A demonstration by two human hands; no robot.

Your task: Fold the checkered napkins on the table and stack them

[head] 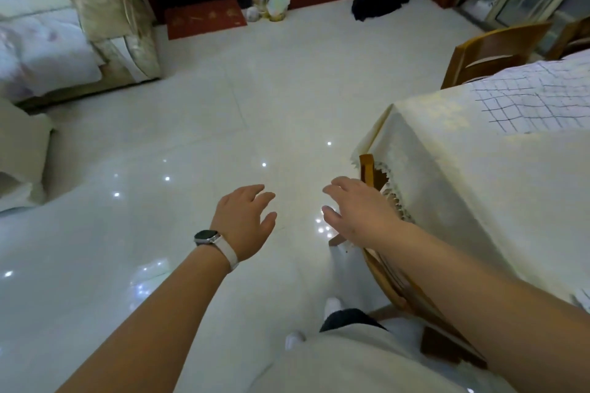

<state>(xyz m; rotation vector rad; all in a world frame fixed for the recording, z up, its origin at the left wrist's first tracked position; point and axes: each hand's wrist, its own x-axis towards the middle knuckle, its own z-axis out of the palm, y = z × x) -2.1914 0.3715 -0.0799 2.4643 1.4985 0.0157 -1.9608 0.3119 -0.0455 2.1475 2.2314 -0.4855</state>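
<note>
A white napkin with a dark grid pattern (536, 99) lies spread on the table (447, 169) at the right, which is covered by a cream cloth with a fringed edge. My left hand (245, 220), with a watch on the wrist, hovers over the floor, fingers relaxed and holding nothing. Beside it, close to the table's near corner, my right hand (357, 210) is held out with its fingers spread and nothing in them. Both hands are well short of the napkin.
A wooden chair (399, 281) is tucked under the table's near side, below my right arm. Another wooden chair (491, 54) stands at the table's far end. A sofa (64, 41) is at the left, and bags (271, 0) and a red mat (204, 21) lie by the far doors. Glossy white tile floor (191, 137) spans the middle.
</note>
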